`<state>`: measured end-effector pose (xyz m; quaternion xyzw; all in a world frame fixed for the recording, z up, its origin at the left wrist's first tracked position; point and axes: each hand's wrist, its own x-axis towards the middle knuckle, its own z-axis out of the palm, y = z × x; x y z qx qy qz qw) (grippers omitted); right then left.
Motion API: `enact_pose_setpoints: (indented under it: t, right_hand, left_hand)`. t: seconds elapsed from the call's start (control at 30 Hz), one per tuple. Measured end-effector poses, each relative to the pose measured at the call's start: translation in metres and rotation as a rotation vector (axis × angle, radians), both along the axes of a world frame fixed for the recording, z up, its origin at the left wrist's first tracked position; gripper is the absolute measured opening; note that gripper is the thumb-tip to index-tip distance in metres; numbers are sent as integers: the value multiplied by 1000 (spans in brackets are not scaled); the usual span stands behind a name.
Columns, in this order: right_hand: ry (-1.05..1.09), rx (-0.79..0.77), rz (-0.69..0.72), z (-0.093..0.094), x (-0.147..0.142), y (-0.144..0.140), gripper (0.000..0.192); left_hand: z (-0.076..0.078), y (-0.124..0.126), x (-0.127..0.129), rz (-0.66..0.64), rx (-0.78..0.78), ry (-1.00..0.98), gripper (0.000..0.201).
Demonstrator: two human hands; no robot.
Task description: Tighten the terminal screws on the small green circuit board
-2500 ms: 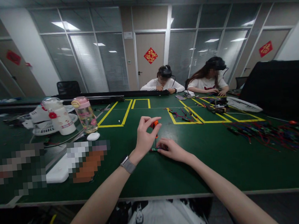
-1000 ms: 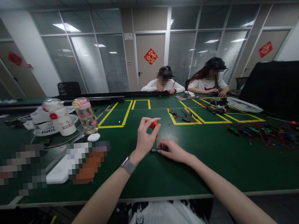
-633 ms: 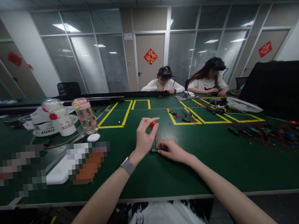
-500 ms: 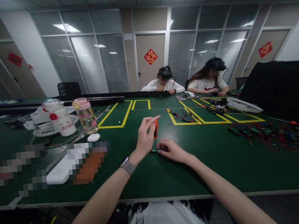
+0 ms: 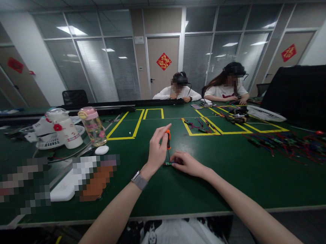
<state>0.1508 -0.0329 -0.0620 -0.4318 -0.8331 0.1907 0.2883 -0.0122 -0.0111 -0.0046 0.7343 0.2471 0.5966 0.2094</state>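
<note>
My left hand (image 5: 157, 149) pinches the orange-and-black handle of a small screwdriver (image 5: 168, 139), which stands upright with its tip down. Under the tip lies a small green circuit board (image 5: 167, 163) on the green table (image 5: 185, 188). My right hand (image 5: 187, 163) rests flat on the table and holds that board down with its fingertips. A grey watch sits on my left wrist.
A white bottle (image 5: 64, 129) and a pink-lidded bottle (image 5: 92, 126) stand at the left, near a white oval object (image 5: 101, 149). Yellow tape boxes (image 5: 136, 126) mark the table. Red-and-green wired parts (image 5: 291, 145) lie at right. Two people sit across the table.
My left fingers have shifted on the screwdriver handle, which now stands more upright. The right hand and the board have stayed in place.
</note>
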Motion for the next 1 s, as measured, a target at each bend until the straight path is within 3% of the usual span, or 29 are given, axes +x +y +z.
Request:
enact_pose_setpoints:
  t: [0.1,0.3,0.57,0.8,1.0]
  right_hand:
    - [2,-1,-3,1,0,0,11]
    - [-7,-4,-8,2,-1,-1,12]
    - [-6,-2,-3,3,-1,-2,11]
    - [-14,-6,-9,3,-1,-2,11]
    - [-7,-1,-5,2,0,-1,11]
  left_hand:
    - [-2,1,1,-39,-23,-35,32]
    - [0,-1,1,136,67,0,22]
    - [-4,1,2,-77,-43,-41,35]
    - [0,-1,1,135,60,15,22]
    - [-1,-1,1,-54,-19,10,34]
